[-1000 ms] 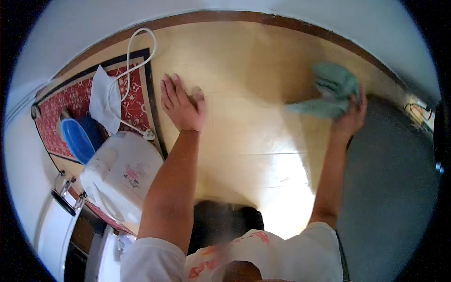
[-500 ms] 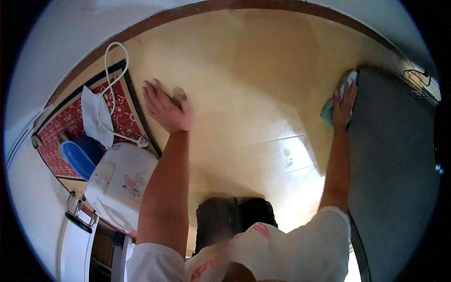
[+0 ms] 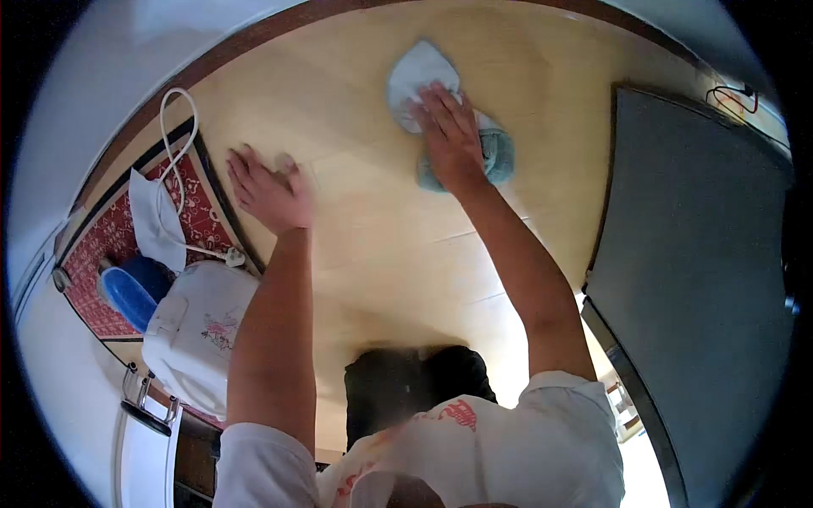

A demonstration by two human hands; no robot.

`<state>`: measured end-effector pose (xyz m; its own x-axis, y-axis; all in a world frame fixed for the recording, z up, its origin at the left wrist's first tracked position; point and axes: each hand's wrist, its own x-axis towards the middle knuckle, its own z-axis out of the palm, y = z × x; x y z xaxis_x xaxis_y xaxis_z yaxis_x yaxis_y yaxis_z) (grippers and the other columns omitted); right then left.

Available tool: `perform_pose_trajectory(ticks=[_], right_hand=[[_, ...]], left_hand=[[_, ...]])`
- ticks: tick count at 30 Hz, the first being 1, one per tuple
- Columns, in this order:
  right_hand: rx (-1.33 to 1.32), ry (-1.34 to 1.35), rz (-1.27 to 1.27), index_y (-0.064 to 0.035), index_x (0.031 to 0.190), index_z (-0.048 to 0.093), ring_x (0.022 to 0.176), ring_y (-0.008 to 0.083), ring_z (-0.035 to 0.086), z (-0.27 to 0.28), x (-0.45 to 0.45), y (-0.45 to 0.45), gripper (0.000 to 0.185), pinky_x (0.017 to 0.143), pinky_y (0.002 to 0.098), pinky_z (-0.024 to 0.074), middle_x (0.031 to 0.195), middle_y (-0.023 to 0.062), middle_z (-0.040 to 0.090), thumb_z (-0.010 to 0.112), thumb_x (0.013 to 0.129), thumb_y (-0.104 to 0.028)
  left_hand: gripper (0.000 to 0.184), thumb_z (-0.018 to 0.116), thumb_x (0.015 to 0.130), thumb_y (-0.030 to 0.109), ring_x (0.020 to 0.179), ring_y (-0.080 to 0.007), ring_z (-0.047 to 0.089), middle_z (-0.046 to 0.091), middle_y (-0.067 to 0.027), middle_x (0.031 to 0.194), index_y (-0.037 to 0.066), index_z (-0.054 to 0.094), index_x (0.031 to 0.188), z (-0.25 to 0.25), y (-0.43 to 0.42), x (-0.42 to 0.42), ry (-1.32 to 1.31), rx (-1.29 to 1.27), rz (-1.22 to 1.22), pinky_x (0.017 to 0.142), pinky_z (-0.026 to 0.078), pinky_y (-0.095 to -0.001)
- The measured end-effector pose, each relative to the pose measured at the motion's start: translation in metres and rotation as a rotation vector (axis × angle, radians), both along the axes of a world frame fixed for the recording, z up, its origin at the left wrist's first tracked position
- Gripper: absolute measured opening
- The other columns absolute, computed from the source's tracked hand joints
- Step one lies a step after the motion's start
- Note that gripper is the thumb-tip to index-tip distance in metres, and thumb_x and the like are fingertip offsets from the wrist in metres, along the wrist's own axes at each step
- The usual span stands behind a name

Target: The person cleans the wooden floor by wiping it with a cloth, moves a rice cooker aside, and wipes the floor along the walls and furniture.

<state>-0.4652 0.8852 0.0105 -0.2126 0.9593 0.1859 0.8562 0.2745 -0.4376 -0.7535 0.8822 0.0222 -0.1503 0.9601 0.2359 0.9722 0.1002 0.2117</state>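
Note:
My right hand (image 3: 454, 140) presses on a cloth (image 3: 417, 72) against the pale wood-look floor (image 3: 364, 237), near the far middle. The cloth is white at its far end and grey-green near my wrist, where it is bunched up; my palm hides part of it. To the left, my left hand (image 3: 271, 193) rests flat on the floor with fingers spread, holding nothing. It lies just right of a red patterned mat (image 3: 93, 237) with a dark border.
On the mat's side stand a white appliance with a floral print (image 3: 199, 317), a blue basin (image 3: 127, 296), a white sheet (image 3: 152, 216) and a looped white cord (image 3: 163, 127). A dark grey panel (image 3: 694, 254) borders the right; thin wires (image 3: 732, 97) hang behind it. A brown skirting (image 3: 279, 34) curves along the wall.
My right hand has swept the cloth leftward from beside the grey panel to the far middle of the floor. My left hand stays planted; the view has shifted slightly.

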Motion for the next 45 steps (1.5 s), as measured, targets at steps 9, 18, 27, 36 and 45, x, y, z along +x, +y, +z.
perform_pose_trajectory(ticks=[9,18,27,36,45], right_hand=[[0.111,-0.017,-0.568,-0.0080,0.131,0.057,0.137,0.0335,0.036,-0.001,0.172,-0.040,0.039,0.115,0.0455,0.0243,0.144,0.0159,0.047,0.044,0.096,-0.020],[0.019,-0.047,0.243,-0.0129,0.123,0.061,0.136,0.0337,0.038,0.023,-0.047,0.027,0.049,0.112,0.0508,0.0313,0.135,0.0125,0.053,0.073,0.077,-0.022],[0.087,0.186,-0.386,-0.0034,0.127,0.059,0.131,0.0328,0.044,0.022,0.081,0.044,0.038,0.110,0.0450,0.0344,0.135,0.0175,0.054,0.050,0.091,-0.011],[0.191,0.063,0.122,-0.0122,0.125,0.060,0.126,0.0324,0.047,-0.011,-0.066,0.145,0.040,0.108,0.0441,0.0365,0.134,0.0076,0.056,0.057,0.085,-0.012],[-0.255,0.497,0.757,-0.0013,0.128,0.055,0.114,0.0172,0.050,-0.008,-0.192,0.173,0.049,0.089,0.0248,0.0406,0.137,0.0083,0.050,0.047,0.082,0.012]], left_hand=[[0.064,0.056,0.091,0.039,0.135,-0.0399,0.036,0.037,-0.0228,0.148,0.006,0.041,0.143,-0.008,-0.004,-0.005,-0.015,0.029,0.012,0.108,0.028,-0.0544],[0.069,0.053,0.088,0.046,0.139,-0.0387,0.032,0.034,-0.0206,0.151,0.006,0.039,0.144,-0.008,-0.003,-0.007,-0.004,-0.044,0.047,0.109,0.027,-0.0530],[0.072,0.058,0.084,0.041,0.139,-0.0381,0.030,0.033,-0.0200,0.152,0.006,0.039,0.144,-0.006,-0.005,-0.008,-0.055,-0.055,0.060,0.108,0.026,-0.0544],[0.063,0.047,0.093,0.043,0.138,-0.0392,0.033,0.035,-0.0209,0.150,0.006,0.041,0.143,-0.001,-0.002,-0.011,-0.101,-0.082,0.084,0.109,0.026,-0.0531],[0.070,0.056,0.079,0.026,0.137,-0.0435,0.030,0.034,-0.0249,0.148,-0.003,0.035,0.140,-0.002,-0.004,-0.015,-0.306,0.008,0.091,0.112,0.025,-0.0542]])
